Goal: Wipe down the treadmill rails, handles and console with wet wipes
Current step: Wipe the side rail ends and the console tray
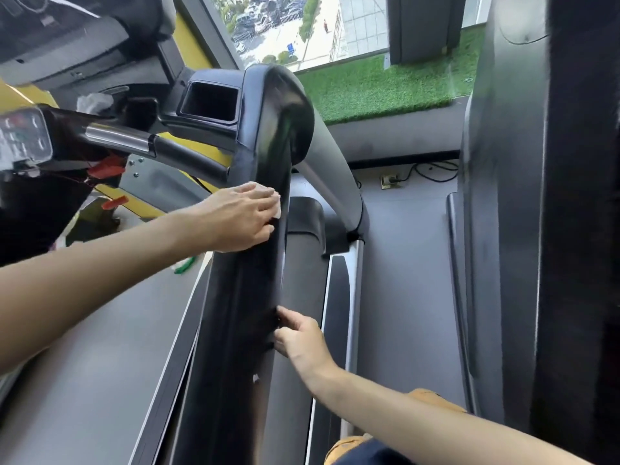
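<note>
One fat black rail (248, 297) fills the middle, running from 6 o'clock up to its rounded top edge near 12. The grey belt (100, 330) sits wide open at 8 o'clock. Over at 3 o'clock only a narrow floor strip (409, 263) separates the rail from the next machine (570, 229). Left hand (241, 219), dead centre, has its fingers close together and bent over a wet wipe (270, 199), pressing it on the rail's left edge. Right hand (302, 333), around 5 o'clock, hooks the right edge, fingertips hidden behind it.
</note>
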Demonstrator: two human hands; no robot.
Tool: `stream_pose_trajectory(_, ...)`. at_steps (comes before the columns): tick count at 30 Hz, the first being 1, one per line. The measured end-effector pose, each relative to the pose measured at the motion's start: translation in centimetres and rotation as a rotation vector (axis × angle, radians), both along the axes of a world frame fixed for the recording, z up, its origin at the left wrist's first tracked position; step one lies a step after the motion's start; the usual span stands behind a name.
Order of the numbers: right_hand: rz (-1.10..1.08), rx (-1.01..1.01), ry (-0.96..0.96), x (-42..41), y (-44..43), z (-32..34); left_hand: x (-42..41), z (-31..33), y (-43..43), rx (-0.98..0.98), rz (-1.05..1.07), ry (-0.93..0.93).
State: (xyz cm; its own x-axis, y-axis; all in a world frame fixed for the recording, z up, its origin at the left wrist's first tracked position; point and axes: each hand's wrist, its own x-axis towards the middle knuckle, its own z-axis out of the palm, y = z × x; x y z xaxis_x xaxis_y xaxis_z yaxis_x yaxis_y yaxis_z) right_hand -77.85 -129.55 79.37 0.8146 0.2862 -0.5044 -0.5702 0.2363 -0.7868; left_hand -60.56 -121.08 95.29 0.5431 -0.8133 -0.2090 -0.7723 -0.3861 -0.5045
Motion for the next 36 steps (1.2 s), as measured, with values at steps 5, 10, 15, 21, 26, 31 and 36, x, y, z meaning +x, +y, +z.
stream_pose_trajectory(5,0.011,-0.011,0.006,-0.3,0.2,0.4,-8.0,-1.3,0.9,0.113,-0.142,0.401)
stream_pose_trajectory(10,-0.005,0.001,0.061,-0.4,-0.1,0.4,-1.1,0.7,0.5,0.108,-0.006,0.027)
stream_pose_trajectory(15,-0.018,-0.002,0.087,-0.6,-0.4,1.0,-5.0,-0.2,0.7,0.061,0.032,0.158)
stream_pose_trajectory(21,-0.020,-0.025,0.080,-0.9,-0.4,1.7,-6.4,0.9,1.6,0.098,-0.062,0.217)
stream_pose_trajectory(26,0.006,-0.039,0.026,-1.1,-0.6,2.1,-4.7,-0.5,0.7,0.077,0.045,0.069)
stream_pose_trajectory(31,0.023,-0.085,-0.037,-1.2,-0.7,0.9,-9.7,-0.9,0.9,0.211,-0.080,0.396)
stream_pose_trajectory(36,0.005,-0.007,-0.010,-2.0,-0.4,1.5,-2.7,-0.7,-1.3,0.283,0.127,0.093)
